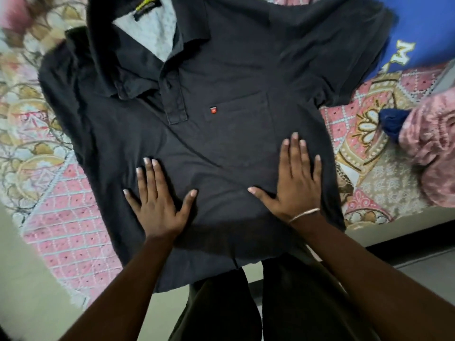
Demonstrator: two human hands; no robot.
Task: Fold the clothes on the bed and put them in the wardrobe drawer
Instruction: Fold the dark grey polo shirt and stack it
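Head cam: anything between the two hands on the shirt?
Only bare black polo shirt fabric lies between the left hand and right hand, both flat on it, per head view.

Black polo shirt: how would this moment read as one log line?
black polo shirt spread unfolded on bed | left hand, right hand pressing flat

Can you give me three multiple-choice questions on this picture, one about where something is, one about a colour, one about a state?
1. Where does the blue garment lie?
A. right of the shirt
B. under the hands
C. on the floor

2. What colour is the shirt?
A. white
B. black
C. red

3. How is the shirt now?
A. folded small
B. rolled up
C. spread flat, front up

A: it shows at the upper right on the bed.
B: the fabric is black, with a small red logo.
C: collar and pocket face up, and the left hand and right hand press flat on it.
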